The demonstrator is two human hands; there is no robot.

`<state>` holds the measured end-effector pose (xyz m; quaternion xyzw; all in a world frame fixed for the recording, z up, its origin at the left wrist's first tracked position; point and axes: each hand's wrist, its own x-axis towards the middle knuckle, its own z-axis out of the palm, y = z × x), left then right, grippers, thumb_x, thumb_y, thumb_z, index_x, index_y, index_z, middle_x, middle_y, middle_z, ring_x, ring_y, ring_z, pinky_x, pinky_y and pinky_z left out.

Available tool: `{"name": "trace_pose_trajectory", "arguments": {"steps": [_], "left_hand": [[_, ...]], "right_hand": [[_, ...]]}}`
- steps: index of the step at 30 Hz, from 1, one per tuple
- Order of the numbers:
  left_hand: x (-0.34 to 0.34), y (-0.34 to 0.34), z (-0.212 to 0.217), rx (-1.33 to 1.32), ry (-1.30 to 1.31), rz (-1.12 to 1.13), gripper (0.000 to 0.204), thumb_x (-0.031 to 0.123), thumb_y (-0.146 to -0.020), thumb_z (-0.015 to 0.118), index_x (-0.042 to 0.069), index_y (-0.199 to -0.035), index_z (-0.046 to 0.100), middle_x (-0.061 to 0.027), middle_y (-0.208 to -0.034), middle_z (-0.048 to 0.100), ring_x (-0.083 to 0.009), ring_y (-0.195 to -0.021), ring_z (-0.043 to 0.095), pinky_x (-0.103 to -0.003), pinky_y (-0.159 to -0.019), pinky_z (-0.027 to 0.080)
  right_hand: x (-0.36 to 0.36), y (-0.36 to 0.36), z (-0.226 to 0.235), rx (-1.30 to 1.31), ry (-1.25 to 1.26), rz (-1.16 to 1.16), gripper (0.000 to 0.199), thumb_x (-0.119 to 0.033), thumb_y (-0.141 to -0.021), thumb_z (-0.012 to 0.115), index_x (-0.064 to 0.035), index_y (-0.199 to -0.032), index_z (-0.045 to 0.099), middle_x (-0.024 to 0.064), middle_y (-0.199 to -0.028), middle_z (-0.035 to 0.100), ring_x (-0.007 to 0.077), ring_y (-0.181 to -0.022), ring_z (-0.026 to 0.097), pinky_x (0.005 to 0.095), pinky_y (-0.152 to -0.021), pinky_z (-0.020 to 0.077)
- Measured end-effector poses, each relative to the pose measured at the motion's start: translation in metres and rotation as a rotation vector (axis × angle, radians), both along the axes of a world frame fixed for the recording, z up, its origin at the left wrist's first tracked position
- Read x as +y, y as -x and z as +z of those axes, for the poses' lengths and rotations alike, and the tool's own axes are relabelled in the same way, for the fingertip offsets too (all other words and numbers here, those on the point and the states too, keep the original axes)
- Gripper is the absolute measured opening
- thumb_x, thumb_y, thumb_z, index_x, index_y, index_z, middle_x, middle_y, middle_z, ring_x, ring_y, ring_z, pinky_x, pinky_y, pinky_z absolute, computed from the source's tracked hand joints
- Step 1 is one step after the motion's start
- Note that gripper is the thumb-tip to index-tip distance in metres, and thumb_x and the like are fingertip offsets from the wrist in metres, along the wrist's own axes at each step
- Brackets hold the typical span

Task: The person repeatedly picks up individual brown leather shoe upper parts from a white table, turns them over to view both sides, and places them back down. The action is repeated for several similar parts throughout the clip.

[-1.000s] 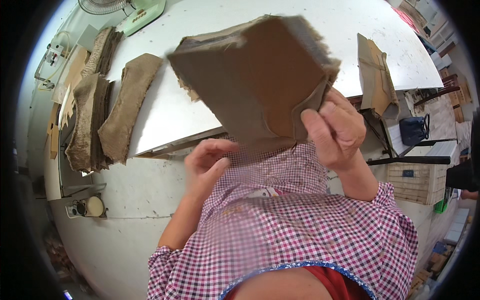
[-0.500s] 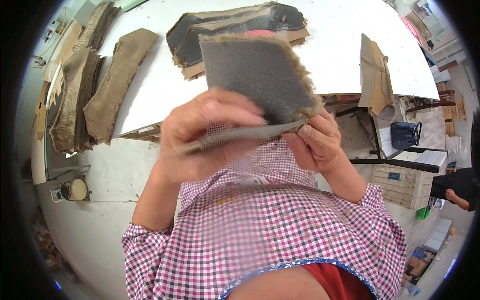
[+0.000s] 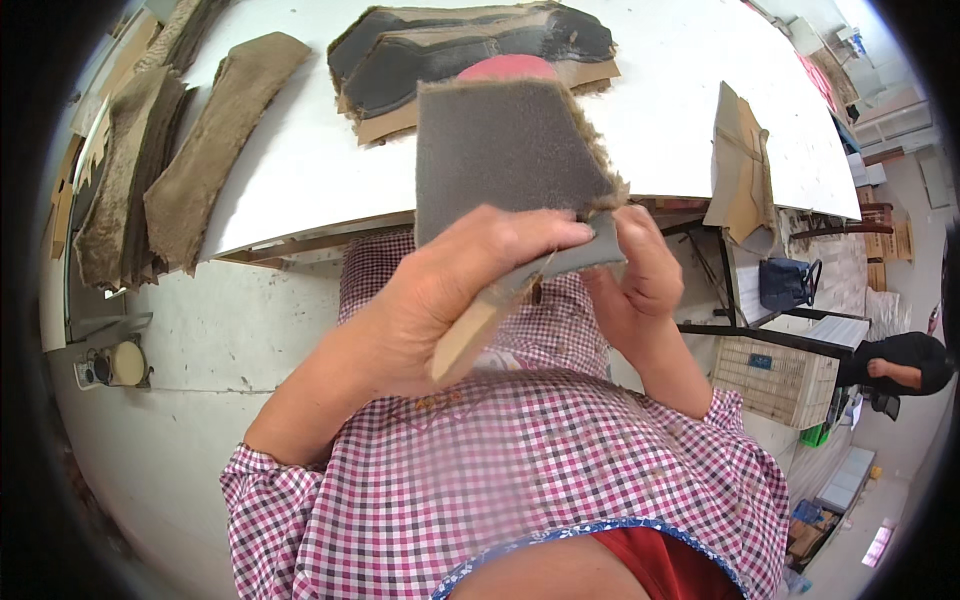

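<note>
In front of my chest is a piece of fur-backed fabric (image 3: 500, 140), its grey backing toward me and tan pile showing along its right edge. My left hand (image 3: 430, 285) is closed around a tool with a flat pale wooden handle (image 3: 468, 335), and its thumb presses on the fabric's near edge. The tool's far end lies by the bent-over near edge and is mostly hidden, so its kind cannot be made out. My right hand (image 3: 640, 270) pinches that edge at the near right corner, between thumb and fingers.
On the white table (image 3: 660, 110) lie stacked dark-backed pieces (image 3: 440, 75), with a pink round thing (image 3: 508, 67) beside them. Brown fur pieces (image 3: 225, 140) are piled at left, tan pieces (image 3: 740, 165) at right. A plastic crate (image 3: 775, 385) and another person (image 3: 905, 365) are at the right.
The tool, blurred before, is sharper, and its handle has swung from pointing left to pointing down toward me. My left thumb now presses on the fabric edge. The fabric has turned slightly.
</note>
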<state>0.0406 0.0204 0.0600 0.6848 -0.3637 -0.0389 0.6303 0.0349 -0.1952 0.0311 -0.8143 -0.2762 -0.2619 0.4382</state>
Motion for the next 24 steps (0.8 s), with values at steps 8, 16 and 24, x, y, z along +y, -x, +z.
{"name": "trace_pose_trajectory", "arguments": {"steps": [8, 16, 24], "left_hand": [[0.008, 0.016, -0.01, 0.261, 0.107, 0.02, 0.034, 0.025, -0.101, 0.043, 0.007, -0.129, 0.05, -0.0114, -0.122, 0.058, -0.023, -0.109, 0.059, -0.035, -0.092, 0.049], [0.014, 0.022, -0.015, 0.368, 0.105, 0.131, 0.033, 0.022, -0.099, 0.051, 0.004, -0.127, 0.05, -0.009, -0.114, 0.061, -0.0164, -0.102, 0.06, -0.032, -0.084, 0.052], [0.005, 0.027, -0.011, 0.447, 0.178, 0.242, 0.034, 0.022, -0.098, 0.055, 0.002, -0.125, 0.05, -0.0082, -0.108, 0.064, -0.0157, -0.097, 0.062, -0.029, -0.08, 0.053]], "right_hand": [[0.015, 0.016, 0.017, 0.294, -0.298, -0.019, 0.028, 0.002, -0.08, 0.072, 0.0047, -0.106, 0.063, 0.011, -0.096, 0.066, 0.0149, -0.085, 0.063, 0.0255, -0.072, 0.0519], [0.021, 0.023, 0.04, 0.57, -0.465, 0.087, 0.025, 0.002, -0.082, 0.07, 0.006, -0.105, 0.063, 0.0073, -0.094, 0.066, 0.011, -0.084, 0.06, 0.0222, -0.074, 0.0486], [0.027, 0.028, 0.044, 0.513, -0.497, 0.057, 0.025, 0.005, -0.081, 0.069, 0.0065, -0.105, 0.063, 0.008, -0.091, 0.065, 0.0101, -0.08, 0.059, 0.021, -0.072, 0.0471]]}}
